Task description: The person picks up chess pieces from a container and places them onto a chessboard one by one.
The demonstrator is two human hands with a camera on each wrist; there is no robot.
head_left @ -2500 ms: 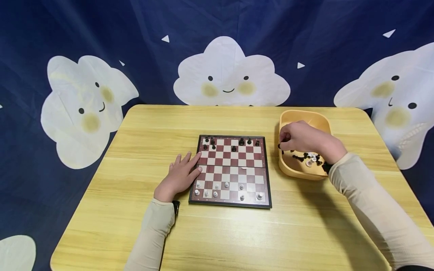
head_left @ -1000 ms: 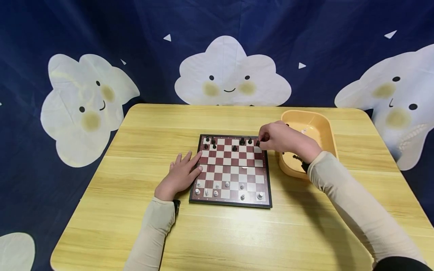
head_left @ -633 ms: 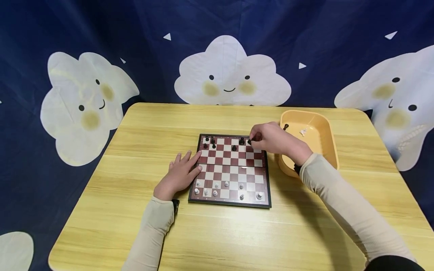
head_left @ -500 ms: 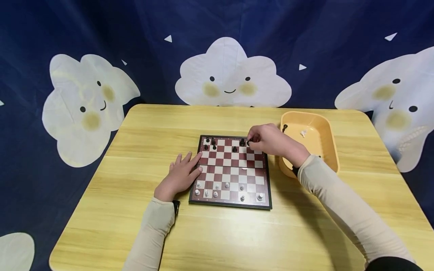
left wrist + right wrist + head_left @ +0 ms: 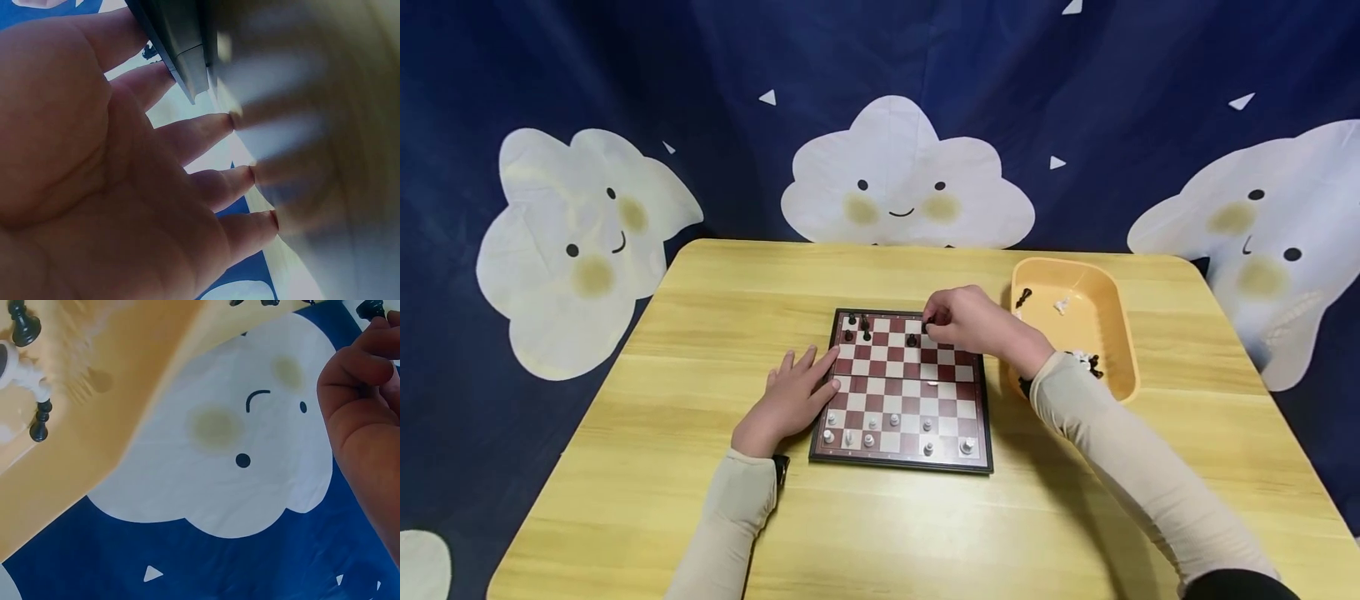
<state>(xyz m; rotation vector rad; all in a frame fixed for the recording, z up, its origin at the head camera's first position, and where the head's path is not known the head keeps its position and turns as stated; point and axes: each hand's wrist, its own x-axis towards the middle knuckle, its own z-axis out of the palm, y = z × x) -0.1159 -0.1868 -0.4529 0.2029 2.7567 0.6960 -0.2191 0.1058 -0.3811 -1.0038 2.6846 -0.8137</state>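
A chessboard (image 5: 895,390) lies on the table, black chessmen along its far side and white chessmen near its front edge. My left hand (image 5: 786,404) rests by the left edge, fingers spread, with thumb and index fingertip on the board's rim. In the left wrist view the palm (image 5: 106,162) shows nothing held. My right hand (image 5: 973,321) is over the far right part of the board, pinching a black chess piece (image 5: 928,326) between thumb and fingers. The same black piece (image 5: 371,309) shows at the fingertips in the right wrist view. The hand hides the far right corner squares.
A yellow plastic bin (image 5: 1123,350) stands right of the board, holding several loose black and white chessmen; the right forearm passes over its front left corner. A black piece (image 5: 1023,297) lies at its left wall. Behind the table (image 5: 737,283) hangs a blue cloud-print curtain (image 5: 730,50).
My right hand has come out of the bin to the board's far right corner, then moved left along the far row from one black piece to another. The left hand stays at the board's edge.
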